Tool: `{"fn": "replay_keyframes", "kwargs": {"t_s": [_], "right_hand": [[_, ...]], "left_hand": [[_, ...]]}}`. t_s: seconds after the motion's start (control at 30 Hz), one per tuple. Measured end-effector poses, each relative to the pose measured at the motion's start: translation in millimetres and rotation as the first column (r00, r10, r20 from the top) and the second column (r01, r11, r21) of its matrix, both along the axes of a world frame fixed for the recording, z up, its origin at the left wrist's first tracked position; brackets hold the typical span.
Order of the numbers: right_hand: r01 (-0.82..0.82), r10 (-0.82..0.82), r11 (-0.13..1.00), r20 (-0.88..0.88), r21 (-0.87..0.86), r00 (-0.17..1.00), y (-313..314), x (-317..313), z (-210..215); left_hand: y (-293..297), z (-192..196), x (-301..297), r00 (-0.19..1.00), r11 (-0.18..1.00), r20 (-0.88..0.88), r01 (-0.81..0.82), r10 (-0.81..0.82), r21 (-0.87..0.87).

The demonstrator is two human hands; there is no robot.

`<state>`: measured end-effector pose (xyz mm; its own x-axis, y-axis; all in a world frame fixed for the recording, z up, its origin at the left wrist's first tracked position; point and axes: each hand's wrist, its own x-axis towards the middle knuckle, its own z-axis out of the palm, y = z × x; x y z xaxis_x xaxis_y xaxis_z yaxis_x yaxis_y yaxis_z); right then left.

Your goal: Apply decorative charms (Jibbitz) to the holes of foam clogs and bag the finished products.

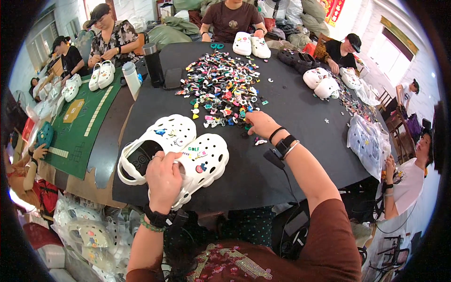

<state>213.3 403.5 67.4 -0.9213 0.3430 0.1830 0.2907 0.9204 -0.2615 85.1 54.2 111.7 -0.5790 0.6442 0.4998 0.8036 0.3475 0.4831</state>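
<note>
Near the near-left corner of the black-topped table (300,160): a pair of white, perforated, rounded clogs (185,141), toes directed away from the near edge, coloured charms fitted to the uppers. By left hand (163,181): gripped at the rim of the foot opening, the right-side clog (206,162). By right hand (263,126): fingers bent, fingertips lowered to the near-right fringe of a heap of small multicoloured charms (221,84), mid-table toward the far edge; impossible to tell whether pinching one. At the far edge: another white perforated pair (251,45). Near the far-left corner: a tall black cylindrical flask (153,66).
</note>
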Motion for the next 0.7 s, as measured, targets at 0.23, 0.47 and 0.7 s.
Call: {"fn": "replay_keyframes", "kwargs": {"t_s": [0.23,0.47,0.7], "right_hand": [[-0.029,0.05,0.993,0.194,-0.111,0.98,13,-13,2],[-0.031,0.0,0.994,0.286,0.103,0.958,-12,-15,45],[-0.264,0.265,0.892,-0.05,-0.367,0.963,-67,-68,85]], "left_hand": [[-3,-4,-3,1.0,1.0,-0.002,0.001,-0.001,0.029],[-1,-8,-3,0.999,0.998,-0.023,0.026,-0.025,0.057],[-3,-4,-2,1.0,0.999,-0.023,-0.004,0.005,0.04]]}}
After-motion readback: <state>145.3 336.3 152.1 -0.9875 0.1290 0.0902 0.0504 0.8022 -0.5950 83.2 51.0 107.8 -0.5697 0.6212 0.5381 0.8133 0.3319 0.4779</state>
